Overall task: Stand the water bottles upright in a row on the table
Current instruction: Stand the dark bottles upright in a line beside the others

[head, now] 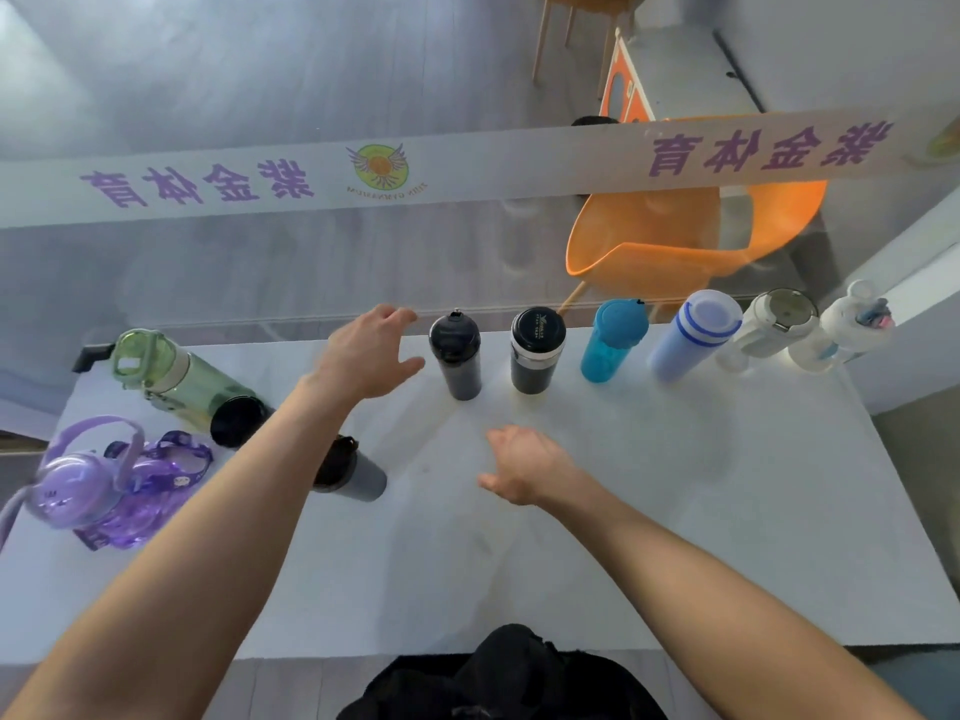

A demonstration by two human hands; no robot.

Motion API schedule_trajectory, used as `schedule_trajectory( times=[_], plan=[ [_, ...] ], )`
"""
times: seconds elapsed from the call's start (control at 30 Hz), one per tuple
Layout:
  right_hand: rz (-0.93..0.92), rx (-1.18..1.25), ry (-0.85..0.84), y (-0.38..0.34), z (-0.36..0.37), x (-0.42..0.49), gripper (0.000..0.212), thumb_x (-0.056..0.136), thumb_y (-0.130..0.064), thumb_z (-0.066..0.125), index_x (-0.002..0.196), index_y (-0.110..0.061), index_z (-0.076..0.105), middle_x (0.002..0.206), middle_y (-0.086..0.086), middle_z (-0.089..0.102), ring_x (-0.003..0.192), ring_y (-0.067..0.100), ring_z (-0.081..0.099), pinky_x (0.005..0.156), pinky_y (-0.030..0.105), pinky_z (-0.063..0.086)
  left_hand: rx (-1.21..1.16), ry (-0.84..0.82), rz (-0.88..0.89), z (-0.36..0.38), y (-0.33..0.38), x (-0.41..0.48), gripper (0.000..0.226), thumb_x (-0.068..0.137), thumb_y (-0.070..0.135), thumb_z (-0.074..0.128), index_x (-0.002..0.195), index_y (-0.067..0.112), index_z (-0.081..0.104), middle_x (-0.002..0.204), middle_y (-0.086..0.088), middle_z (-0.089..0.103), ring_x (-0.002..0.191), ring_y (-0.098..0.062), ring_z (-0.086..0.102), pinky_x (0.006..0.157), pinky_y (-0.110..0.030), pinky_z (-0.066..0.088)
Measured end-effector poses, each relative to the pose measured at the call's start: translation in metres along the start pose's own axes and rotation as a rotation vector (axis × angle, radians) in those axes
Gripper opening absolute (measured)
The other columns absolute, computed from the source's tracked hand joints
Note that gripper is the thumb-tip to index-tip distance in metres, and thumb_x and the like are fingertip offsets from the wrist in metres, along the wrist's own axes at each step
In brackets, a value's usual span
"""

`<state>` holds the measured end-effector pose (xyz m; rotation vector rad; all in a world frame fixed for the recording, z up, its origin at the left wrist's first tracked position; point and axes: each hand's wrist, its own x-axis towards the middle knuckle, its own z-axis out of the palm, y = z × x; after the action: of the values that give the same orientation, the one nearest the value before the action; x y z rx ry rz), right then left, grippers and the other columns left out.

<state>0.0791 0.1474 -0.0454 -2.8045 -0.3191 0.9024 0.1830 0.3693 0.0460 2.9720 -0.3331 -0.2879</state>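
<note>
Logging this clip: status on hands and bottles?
Left hand open, empty, beside dark bottle. Right hand open, empty. Six upright in row; green bottle among those lying left. Nothing blocking.

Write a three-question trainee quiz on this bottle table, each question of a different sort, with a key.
1. True or false: the left hand is gripping the black bottle.
2. Multiple choice: which bottle lies on its side? A. the teal bottle B. the green bottle C. the black bottle with the silver band
3. Fill in: the right hand holds ____.

Key:
1. False. The left hand is open beside the black bottle, not touching it.
2. B. The green bottle lies down at the left of the table; the other two stand in the back row.
3. Nothing. It hovers open over the table.
</note>
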Motion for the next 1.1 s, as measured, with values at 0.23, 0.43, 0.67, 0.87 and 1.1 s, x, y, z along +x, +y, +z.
schedule_trajectory(
  times=[0.23,0.43,0.67,0.87,1.1],
  plan=[
    [-0.229,0.123,0.194,-0.087,-0.021,0.0,0.119,0.068,-0.079,0.08,0.161,-0.023,0.03,0.151,0.005,0.049,0.136,0.03,0.055,0.107,0.049,0.052,0.003,0.057,-0.097,-0.019,-0.082,-0.053,0.048,0.102,0.051,0.06,0.144,0.028,0.061,0.147,0.0,0.062,0.131,-0.032,0.062,0.102,-0.051,0.053],
    [-0.252,0.171,0.294,-0.165,-0.011,0.007,0.113,0.071,-0.069,0.086,0.159,-0.022,0.033,0.148,0.004,0.047,0.129,0.03,0.057,0.101,0.044,0.054,-0.013,-0.001,-0.105,-0.018,-0.143,-0.085,0.051,0.103,0.056,0.057,0.145,0.026,0.062,0.146,-0.003,0.064,0.131,-0.031,0.062,0.102,-0.048,0.053],
    [-0.084,0.185,0.37,-0.213,0.021,0.024,0.08,0.079,-0.04,0.083,0.148,-0.021,0.048,0.131,0.006,0.054,0.121,0.033,0.058,0.095,0.043,0.056,-0.137,-0.117,-0.01,-0.004,-0.179,-0.107,0.075,0.09,0.082,0.053,0.142,0.028,0.063,0.142,0.0,0.063,0.128,-0.026,0.062,0.106,-0.046,0.051],
    [0.054,0.257,0.436,-0.218,0.02,0.024,0.078,0.076,-0.039,0.083,0.146,-0.023,0.052,0.118,0.009,0.057,0.108,0.035,0.064,0.09,0.04,0.056,-0.142,-0.005,0.131,0.006,-0.172,-0.109,0.047,0.1,0.065,0.054,0.127,0.029,0.063,0.113,0.003,0.068,0.099,-0.027,0.069,0.085,-0.043,0.057],
    [0.143,0.316,0.57,-0.189,-0.024,0.054,0.068,0.07,-0.044,0.085,0.122,-0.016,0.051,0.116,0.01,0.058,0.104,0.035,0.063,0.091,0.043,0.055,-0.149,0.025,0.218,0.024,-0.18,-0.116,0.037,0.102,0.055,0.056,0.122,0.026,0.066,0.108,0.002,0.065,0.087,-0.024,0.065,0.072,-0.036,0.052]
  ],
)
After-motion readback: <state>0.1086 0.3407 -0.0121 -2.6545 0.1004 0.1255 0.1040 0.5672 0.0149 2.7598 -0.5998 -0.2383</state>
